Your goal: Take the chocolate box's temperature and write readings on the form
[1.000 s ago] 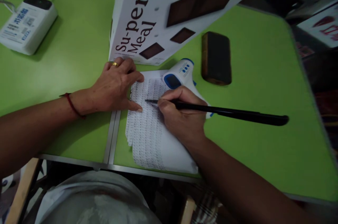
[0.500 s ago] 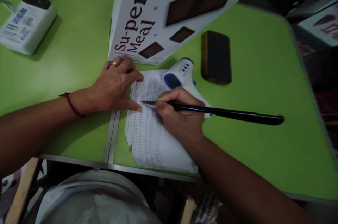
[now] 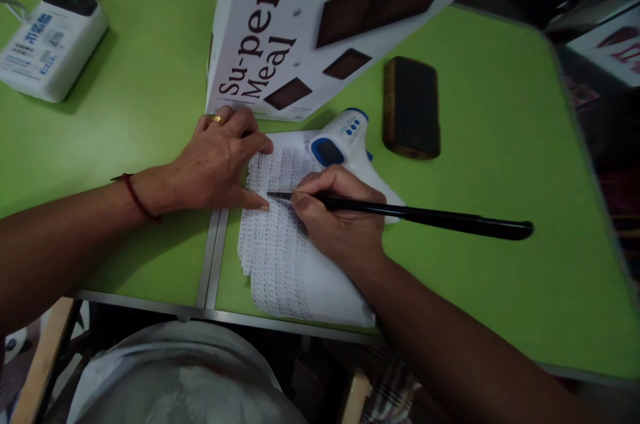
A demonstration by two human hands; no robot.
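Note:
A long black pen [image 3: 440,219] is pinched in my right hand [image 3: 343,214], its tip touching a sheet of paper [image 3: 280,264] covered with rows of small handwriting. More sheets lie beneath, their edges fanned out at the left. My left hand [image 3: 220,161], with a gold ring and a red wrist cord, rests on the paper's upper left edge, thumb and fingers spread apart. Just beyond my right hand lies a white and blue infrared thermometer [image 3: 350,144], its handle partly hidden by that hand. The pen's grip area is partly covered by my fingers.
A large white box [image 3: 300,24] printed "Su-per Meal" stands behind the paper. To its right lies a dark phone [image 3: 411,107] in a brown case. A white device [image 3: 55,44] with a cable sits at the far left. A metal seam [image 3: 213,257] crosses the green table [image 3: 500,144].
The pen's far end has dipped slightly and shifted a little left, and my right hand has moved slightly left with it. My left hand stays in place.

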